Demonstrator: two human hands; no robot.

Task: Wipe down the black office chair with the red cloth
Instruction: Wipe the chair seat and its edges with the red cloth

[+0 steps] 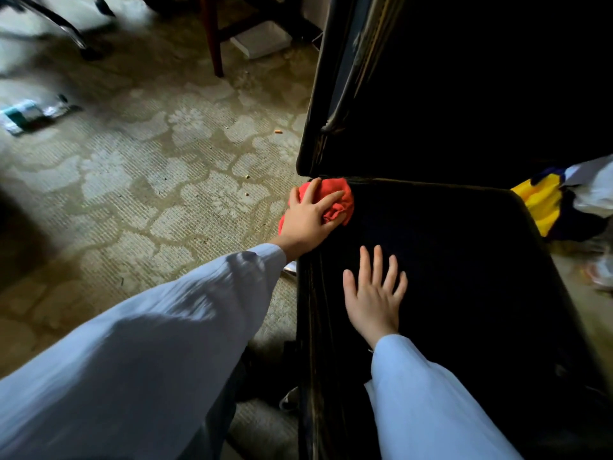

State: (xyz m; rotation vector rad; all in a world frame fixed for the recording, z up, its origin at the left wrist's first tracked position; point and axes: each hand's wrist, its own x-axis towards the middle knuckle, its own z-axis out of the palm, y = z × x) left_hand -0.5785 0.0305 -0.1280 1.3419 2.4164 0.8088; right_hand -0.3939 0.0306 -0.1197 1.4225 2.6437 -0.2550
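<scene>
Cloth [335,199], soft and bunched, sits gripped under the left hand [306,224] at the seat's [464,260] ten o'clock corner; right hand [373,293] lies flat, released.

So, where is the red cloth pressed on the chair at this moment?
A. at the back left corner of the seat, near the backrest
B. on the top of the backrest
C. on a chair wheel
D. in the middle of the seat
A: the left hand presses the red cloth at the seat's back left corner, just under the backrest, while the right hand lies flat on the seat.
</scene>
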